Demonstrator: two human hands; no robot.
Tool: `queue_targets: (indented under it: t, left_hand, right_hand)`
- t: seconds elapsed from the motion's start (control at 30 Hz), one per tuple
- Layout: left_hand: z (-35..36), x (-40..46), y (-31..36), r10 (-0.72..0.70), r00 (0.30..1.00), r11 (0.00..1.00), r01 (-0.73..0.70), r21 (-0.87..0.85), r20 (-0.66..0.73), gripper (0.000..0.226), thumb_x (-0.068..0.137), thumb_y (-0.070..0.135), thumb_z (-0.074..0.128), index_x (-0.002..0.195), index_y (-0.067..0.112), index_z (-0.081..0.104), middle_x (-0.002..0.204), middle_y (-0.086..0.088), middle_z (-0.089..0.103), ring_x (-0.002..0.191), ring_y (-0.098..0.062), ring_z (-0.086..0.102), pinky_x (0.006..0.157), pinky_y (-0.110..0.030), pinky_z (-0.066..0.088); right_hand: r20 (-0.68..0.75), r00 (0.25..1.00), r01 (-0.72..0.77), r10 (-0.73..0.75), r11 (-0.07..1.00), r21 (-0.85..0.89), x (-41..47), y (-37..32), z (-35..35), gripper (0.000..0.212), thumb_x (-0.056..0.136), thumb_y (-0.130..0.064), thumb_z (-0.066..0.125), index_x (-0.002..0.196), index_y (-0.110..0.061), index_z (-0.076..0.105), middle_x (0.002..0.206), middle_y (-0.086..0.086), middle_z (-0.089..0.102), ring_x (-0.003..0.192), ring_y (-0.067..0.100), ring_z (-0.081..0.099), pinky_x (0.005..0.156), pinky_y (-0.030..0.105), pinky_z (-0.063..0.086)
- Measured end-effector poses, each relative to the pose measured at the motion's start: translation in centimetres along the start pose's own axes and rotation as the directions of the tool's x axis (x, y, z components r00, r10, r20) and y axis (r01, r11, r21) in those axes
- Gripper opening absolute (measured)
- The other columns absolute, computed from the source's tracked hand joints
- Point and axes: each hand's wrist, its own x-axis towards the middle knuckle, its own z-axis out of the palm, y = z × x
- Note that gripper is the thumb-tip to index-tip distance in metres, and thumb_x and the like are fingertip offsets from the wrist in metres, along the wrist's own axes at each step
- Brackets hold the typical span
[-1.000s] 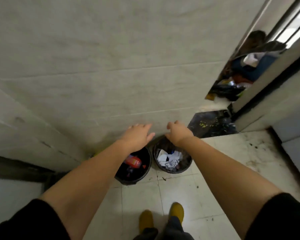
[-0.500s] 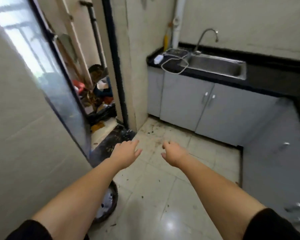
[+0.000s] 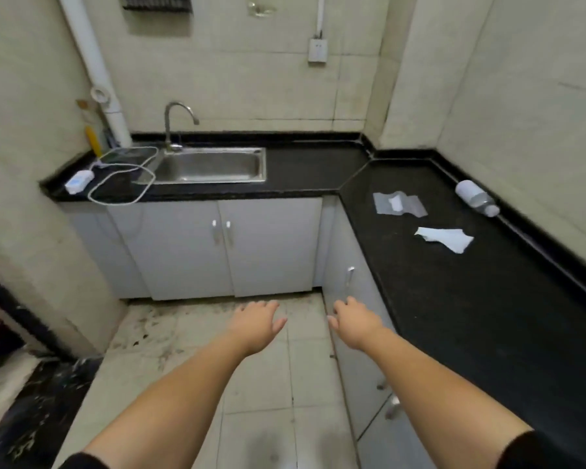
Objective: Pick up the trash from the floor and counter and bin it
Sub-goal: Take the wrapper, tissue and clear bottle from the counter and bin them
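On the black counter (image 3: 454, 299) to my right lie three pieces of trash: a torn white paper (image 3: 445, 239), a clear plastic wrapper (image 3: 399, 204) further back, and a plastic bottle (image 3: 476, 198) on its side against the wall. My left hand (image 3: 256, 324) and my right hand (image 3: 354, 321) are stretched out over the floor in front of the cabinets, both empty with fingers apart. The right hand is level with the counter's front edge, well short of the paper. No bin is in view.
A steel sink (image 3: 210, 165) with a tap sits in the back counter, with a white charger and looped cable (image 3: 115, 184) to its left. Grey cabinet doors (image 3: 224, 248) run below. The tiled floor (image 3: 251, 401) is stained near the cabinets. A doorway threshold (image 3: 31, 418) lies at lower left.
My view has swung right from the two bins and the wall, past the doorway, to the kitchen corner. The right counter and its trash have come into sight. Both hands stay empty.
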Motion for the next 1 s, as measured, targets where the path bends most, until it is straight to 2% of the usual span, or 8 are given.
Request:
queue_targets:
  t: [0.3, 0.6, 0.7, 0.9, 1.0]
  left_hand:
    - [-1.1, 14.8, 9.1, 0.258, 0.961, 0.956, -0.269, 0.115, 0.1, 0.05, 0.098, 0.047, 0.031, 0.137, 0.017, 0.04, 0.138, -0.012, 0.052, 0.128, -0.031, 0.047, 0.107, -0.045, 0.037]
    - [-6.3, 32.5, 14.3, 0.489, 0.853, 0.838, -0.517, 0.171, 0.181, 0.051, 0.099, 0.046, 0.031, 0.143, 0.02, 0.034, 0.139, -0.011, 0.051, 0.127, -0.03, 0.048, 0.106, -0.046, 0.04]
    - [-8.5, 38.2, 15.9, 0.534, 0.817, 0.804, -0.57, 0.166, 0.218, 0.051, 0.099, 0.045, 0.032, 0.143, 0.019, 0.032, 0.137, -0.012, 0.049, 0.125, -0.03, 0.048, 0.1, -0.045, 0.046]
    - [-9.2, 46.2, 20.5, 0.59, 0.755, 0.723, -0.652, 0.23, 0.287, 0.051, 0.099, 0.038, 0.037, 0.145, 0.02, 0.028, 0.139, -0.011, 0.046, 0.127, -0.03, 0.046, 0.103, -0.047, 0.044]
    - [-8.9, 49.7, 23.1, 0.629, 0.709, 0.678, -0.701, 0.221, 0.319, 0.055, 0.097, 0.033, 0.043, 0.148, 0.022, 0.024, 0.142, -0.01, 0.042, 0.128, -0.029, 0.045, 0.104, -0.046, 0.045]
  right_hand:
    - [-0.033, 0.971, -0.232, 0.235, 0.969, 0.086, 6.3, 11.1, -3.0, 0.042, 0.1, -0.04, 0.033, 0.126, -0.01, 0.047, 0.13, 0.014, 0.046, 0.12, 0.034, 0.048, 0.097, 0.047, 0.043]
    - [-0.057, 0.843, -0.506, 0.534, 0.826, 0.248, 16.6, 18.5, -7.7, 0.04, 0.1, -0.039, 0.033, 0.126, -0.012, 0.047, 0.13, 0.012, 0.046, 0.118, 0.032, 0.049, 0.096, 0.045, 0.046]
    - [-0.058, 0.799, -0.556, 0.599, 0.772, 0.308, 19.4, 20.2, -9.2, 0.039, 0.1, -0.039, 0.034, 0.125, -0.012, 0.048, 0.127, 0.013, 0.046, 0.117, 0.032, 0.05, 0.096, 0.046, 0.047]
    - [-0.042, 0.736, -0.62, 0.675, 0.698, 0.358, 23.7, 24.5, -10.2, 0.038, 0.098, -0.038, 0.04, 0.127, -0.013, 0.045, 0.13, 0.011, 0.045, 0.117, 0.032, 0.05, 0.094, 0.045, 0.048]
    - [-0.047, 0.709, -0.636, 0.703, 0.667, 0.388, 26.2, 27.4, -10.7, 0.044, 0.097, -0.037, 0.045, 0.136, -0.018, 0.039, 0.139, 0.01, 0.037, 0.123, 0.031, 0.046, 0.093, 0.044, 0.049]
